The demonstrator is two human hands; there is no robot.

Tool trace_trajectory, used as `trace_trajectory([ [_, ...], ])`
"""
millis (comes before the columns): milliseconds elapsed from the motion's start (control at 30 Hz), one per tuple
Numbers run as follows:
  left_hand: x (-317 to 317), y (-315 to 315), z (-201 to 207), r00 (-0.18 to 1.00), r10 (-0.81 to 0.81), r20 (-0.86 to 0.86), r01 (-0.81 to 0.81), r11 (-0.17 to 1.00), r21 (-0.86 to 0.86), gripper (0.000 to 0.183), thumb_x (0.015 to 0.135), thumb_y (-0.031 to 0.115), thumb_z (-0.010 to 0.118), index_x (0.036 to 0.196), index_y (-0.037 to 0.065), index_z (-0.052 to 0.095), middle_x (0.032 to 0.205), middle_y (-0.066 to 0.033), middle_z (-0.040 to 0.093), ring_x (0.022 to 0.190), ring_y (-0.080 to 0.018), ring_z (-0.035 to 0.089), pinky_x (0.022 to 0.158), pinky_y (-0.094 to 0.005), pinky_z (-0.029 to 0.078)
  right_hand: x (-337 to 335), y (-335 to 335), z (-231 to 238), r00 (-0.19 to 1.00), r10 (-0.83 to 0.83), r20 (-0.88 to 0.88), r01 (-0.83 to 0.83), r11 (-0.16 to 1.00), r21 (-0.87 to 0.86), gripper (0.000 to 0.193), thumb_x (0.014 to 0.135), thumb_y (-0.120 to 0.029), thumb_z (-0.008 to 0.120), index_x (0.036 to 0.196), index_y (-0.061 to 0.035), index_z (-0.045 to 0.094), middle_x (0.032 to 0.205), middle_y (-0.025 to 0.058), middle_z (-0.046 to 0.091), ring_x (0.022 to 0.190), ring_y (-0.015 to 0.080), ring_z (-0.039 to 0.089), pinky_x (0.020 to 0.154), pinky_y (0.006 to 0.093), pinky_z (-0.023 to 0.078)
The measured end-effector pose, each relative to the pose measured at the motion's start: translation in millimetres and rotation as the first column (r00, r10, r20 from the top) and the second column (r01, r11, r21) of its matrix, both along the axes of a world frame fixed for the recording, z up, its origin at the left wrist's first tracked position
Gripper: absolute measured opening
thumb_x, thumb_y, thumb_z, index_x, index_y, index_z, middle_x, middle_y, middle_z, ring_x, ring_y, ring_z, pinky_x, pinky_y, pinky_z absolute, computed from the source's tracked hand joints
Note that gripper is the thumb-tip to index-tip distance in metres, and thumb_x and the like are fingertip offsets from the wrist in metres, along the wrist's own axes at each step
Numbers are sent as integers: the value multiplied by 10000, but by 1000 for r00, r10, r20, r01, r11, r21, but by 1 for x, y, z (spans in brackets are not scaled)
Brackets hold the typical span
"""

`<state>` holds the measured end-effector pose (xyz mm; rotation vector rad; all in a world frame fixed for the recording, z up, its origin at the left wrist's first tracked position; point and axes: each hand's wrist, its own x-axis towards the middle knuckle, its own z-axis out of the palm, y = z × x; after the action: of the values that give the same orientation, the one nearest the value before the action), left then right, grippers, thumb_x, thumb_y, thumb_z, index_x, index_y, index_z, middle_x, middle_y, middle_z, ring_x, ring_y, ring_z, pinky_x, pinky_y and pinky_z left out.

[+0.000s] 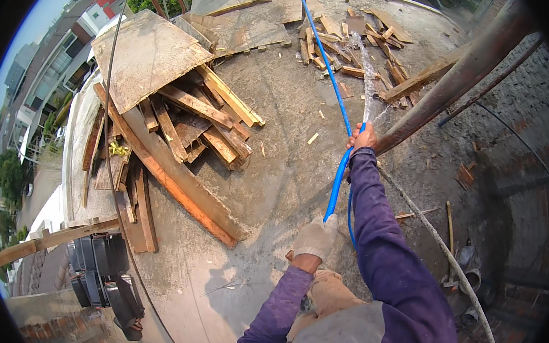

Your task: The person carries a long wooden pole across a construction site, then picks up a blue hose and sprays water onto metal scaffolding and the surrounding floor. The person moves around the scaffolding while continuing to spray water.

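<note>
Blue hose (338,179): I see it run from the far end of the concrete slab (284,125), down across the middle of the view and into both my hands. A jet of water (365,67) leaves its end at the right hand and arcs away over the slab.

Right hand (363,138): bare, arm stretched forward in a purple sleeve (383,240), grip shut around the hose end, just beside a rusty metal pole (454,80) that slants across the right of the view.

Left hand (316,238): in a pale work glove, nearer my body, grip shut on a lower stretch of the hose, where a loop of it hangs beneath the right forearm.

Surroundings: slab surface looks damp and grey. A pile of wooden planks (181,133) lies to the left, partly under a large flat board (146,52). Smaller wood scraps (361,42) are scattered at the far side, where the water lands. A rope (434,230) trails down to the lower right. A brick wall (519,171) curves along the right edge. Black crates (102,275) sit at lower left; buildings (53,60) lie beyond.
</note>
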<state>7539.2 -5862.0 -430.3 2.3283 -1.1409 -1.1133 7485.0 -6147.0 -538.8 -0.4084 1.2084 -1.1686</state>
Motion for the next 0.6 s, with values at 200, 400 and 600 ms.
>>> trace_trajectory([
  [200,2,-19,24,997,23,-69,-28,997,-71,513,915,499,411,953,25,604,796,-250,626,801,-429,607,687,-496,454,9,-15,38,997,43,61,-38,995,-88,347,886,-450,393,890,-112,468,543,-2,374,389,138,332,387,327,307],
  [400,1,-39,28,996,41,-77,-52,987,-149,506,910,497,433,883,21,603,730,-240,615,742,-426,606,647,-493,452,7,-36,67,989,-108,103,122,982,-142,337,876,-440,390,881,-110,459,547,7,382,392,140,338,387,323,296],
  [600,5,-68,29,999,25,-37,-32,976,-214,477,909,472,456,876,20,602,727,-245,608,756,-432,598,644,-487,450,-7,-49,68,911,-341,233,358,933,-33,251,846,-369,391,886,-128,449,588,11,387,439,143,344,441,329,292],
])
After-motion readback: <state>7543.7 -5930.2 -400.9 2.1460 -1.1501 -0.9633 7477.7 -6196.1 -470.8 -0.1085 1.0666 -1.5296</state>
